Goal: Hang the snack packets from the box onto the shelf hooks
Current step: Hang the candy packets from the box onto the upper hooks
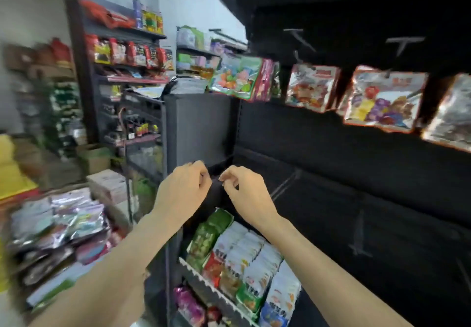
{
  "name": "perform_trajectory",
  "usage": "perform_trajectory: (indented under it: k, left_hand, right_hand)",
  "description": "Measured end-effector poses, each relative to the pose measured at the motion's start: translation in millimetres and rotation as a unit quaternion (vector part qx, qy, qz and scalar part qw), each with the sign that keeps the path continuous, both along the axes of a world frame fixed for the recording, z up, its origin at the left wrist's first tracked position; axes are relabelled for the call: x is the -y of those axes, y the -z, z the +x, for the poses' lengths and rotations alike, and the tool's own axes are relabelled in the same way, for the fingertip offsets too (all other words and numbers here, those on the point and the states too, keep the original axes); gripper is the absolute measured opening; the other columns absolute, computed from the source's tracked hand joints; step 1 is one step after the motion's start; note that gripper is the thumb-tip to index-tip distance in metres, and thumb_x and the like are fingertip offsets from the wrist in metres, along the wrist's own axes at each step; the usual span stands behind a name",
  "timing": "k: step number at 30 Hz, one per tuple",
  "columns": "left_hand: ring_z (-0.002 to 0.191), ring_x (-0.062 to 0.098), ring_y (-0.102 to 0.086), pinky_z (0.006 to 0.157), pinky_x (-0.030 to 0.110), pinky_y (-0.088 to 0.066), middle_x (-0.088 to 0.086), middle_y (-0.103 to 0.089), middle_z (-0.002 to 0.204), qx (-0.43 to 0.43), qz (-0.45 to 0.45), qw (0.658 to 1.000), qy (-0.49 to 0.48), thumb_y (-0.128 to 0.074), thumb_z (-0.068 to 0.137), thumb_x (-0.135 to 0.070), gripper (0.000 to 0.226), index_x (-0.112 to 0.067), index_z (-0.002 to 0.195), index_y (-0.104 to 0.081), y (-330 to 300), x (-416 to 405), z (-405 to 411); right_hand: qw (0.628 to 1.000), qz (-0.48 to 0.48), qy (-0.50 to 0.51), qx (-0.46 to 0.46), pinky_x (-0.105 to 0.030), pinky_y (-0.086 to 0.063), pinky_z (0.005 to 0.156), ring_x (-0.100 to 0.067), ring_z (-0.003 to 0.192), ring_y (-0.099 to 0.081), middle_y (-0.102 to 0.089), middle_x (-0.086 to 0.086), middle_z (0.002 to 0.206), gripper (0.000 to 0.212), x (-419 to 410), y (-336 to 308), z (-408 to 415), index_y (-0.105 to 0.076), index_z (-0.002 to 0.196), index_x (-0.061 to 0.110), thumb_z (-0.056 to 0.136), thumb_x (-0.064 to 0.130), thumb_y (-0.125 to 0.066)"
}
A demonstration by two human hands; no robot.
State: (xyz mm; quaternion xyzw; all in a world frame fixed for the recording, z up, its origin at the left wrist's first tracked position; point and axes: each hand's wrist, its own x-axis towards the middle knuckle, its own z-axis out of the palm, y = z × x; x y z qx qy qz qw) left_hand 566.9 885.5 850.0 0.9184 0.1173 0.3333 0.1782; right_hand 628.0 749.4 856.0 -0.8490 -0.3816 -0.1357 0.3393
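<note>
Black shelf [331,148] swallows detail. Left hand [183,189] and right hand [247,191] seen curled, fingertips pinched; anything held cannot be told. Packets in box [58,227] blurred.

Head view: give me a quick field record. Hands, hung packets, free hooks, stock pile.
left hand: raised at the dark shelf panel, fingers curled, no packet visible in it
right hand: raised beside the left, fingers curled, no packet visible
hung packets: one row on the upper hooks, hanging at a tilt
empty hooks: at least two bare above the row
loose packets: heaped at lower left, blurred
lower shelf packets: standing in rows below the hands
</note>
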Motion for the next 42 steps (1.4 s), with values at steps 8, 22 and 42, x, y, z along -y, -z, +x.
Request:
perform_trajectory:
  k: [8, 22, 42]
  left_hand:
    - [0.079, 0.032, -0.059, 0.064, 0.034, -0.042, 0.008, -0.060, 0.074, -0.200, -0.101, 0.970, -0.092, -0.042, 0.094, -0.018, 0.028, -0.016, 0.066, -0.050, 114, -214, -74]
    - [0.115, 0.032, -0.052, 0.094, 0.040, -0.046, 0.014, -0.052, 0.128, -0.525, -0.072, 0.848, -0.003, -0.048, 0.091, -0.014, 0.036, -0.010, 0.126, -0.051, 259, -332, -102]
    - [0.078, 0.033, -0.054, 0.060, 0.037, -0.040, 0.011, -0.053, 0.086, -0.412, -0.063, 0.901, -0.117, -0.042, 0.091, -0.001, 0.014, -0.014, 0.098, -0.042, 243, -348, -94]
  right_hand:
    - [0.970, -0.135, -0.118, -0.165, -0.031, -0.047, 0.087, -0.021, 0.104, -0.060, -0.068, -0.005, 0.110, 0.026, -211, 108, -43, -0.068, 0.107, 0.012, 0.093, 0.015, -0.046]
    - [0.818, -0.504, -0.175, -0.214, -0.030, -0.034, 0.099, -0.028, 0.130, -0.042, -0.041, -0.012, 0.147, 0.053, -354, 234, -57, -0.034, 0.145, 0.008, 0.097, 0.023, -0.051]
    - [0.796, -0.501, -0.189, -0.283, -0.034, -0.043, 0.091, -0.027, 0.115, -0.052, -0.053, -0.010, 0.128, 0.054, -373, 284, -8, -0.047, 0.127, 0.010, 0.081, 0.011, -0.073]
